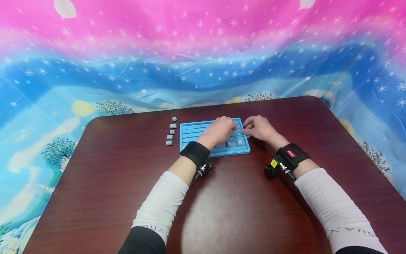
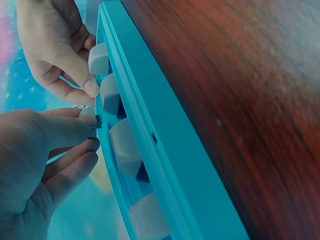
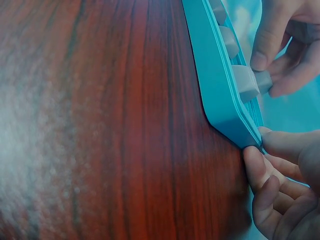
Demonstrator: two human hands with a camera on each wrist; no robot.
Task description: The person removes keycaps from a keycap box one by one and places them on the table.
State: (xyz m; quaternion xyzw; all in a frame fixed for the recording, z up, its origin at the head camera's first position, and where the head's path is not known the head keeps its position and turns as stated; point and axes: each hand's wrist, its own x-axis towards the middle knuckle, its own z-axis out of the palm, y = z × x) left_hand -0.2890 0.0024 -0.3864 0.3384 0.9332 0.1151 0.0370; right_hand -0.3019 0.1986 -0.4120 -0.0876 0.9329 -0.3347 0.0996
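Observation:
A blue tray [image 1: 193,132] with raised rows lies on the table, and several pale grey keycaps [image 1: 239,142] sit along its near row. My left hand [image 1: 219,131] reaches over the tray's right half, pinching a small grey keycap [image 3: 263,81] between thumb and fingertips. That piece is just behind a seated keycap [image 3: 244,82] in the right wrist view. My right hand [image 1: 260,127] grips the tray's right edge, thumb on the rim [image 3: 255,134] and curled fingers at its outer side. The left hand and forearm hide much of the tray's middle in the head view.
Several loose keycaps [image 1: 169,137] stand in a column on the brown table [image 1: 127,169], left of the tray. A patterned cloth [image 1: 203,70] hangs behind the table and along its sides. Both wrists wear black straps [image 1: 196,153] with small cameras.

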